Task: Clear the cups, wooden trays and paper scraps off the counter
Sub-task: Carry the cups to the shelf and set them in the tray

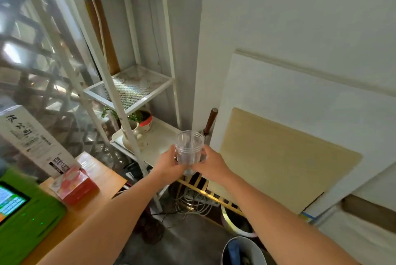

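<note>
Hands, left and right, both closed around upright clear cup

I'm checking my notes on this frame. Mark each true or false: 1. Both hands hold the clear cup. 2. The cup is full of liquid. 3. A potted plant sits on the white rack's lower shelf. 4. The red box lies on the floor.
1. True: the left hand and right hand both grip the clear cup.
2. False: it looks empty.
3. True: the potted plant sits on the white rack.
4. False: the red box rests on the wooden counter.
</note>
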Demonstrator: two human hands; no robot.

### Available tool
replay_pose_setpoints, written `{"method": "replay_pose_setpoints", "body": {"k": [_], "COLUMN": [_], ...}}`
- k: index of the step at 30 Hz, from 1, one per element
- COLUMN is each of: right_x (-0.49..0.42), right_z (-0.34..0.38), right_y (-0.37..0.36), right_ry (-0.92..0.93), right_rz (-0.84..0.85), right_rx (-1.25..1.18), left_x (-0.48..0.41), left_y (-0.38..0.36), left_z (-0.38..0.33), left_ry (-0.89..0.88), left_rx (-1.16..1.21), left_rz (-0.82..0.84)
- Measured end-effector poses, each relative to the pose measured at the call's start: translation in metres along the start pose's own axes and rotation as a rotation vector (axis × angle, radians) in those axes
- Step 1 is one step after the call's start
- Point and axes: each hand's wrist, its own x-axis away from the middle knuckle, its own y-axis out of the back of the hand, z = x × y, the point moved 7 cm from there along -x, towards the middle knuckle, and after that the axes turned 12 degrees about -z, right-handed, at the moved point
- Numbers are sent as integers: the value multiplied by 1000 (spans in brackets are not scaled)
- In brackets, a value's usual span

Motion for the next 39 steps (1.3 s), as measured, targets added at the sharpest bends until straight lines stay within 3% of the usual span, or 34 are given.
{"method": "replay_pose_setpoints", "body": {"k": [13,18,23,28,39], "right_x": [-101,-120,-126,-133,-210], "right_z": [7,2,-19,-37,-87], "right_y": [-67,-92,-125,-143,-171], "right_ry": [-51,-159,-253,-286,-400], "right_rz": [-4,25,102,159,241], "right_rx": [178,110,87,116,59], "left_x": [-111,-135,-133,-131,-175], "left_y": [20,25,14,-3,-41], "left_z": [61,88,125,160,195], "left_ry": [60,102,249,493,728], "left_rx": [-69,-106,-50,68,206], "left_rz": [82,69,93,3,-183]}}
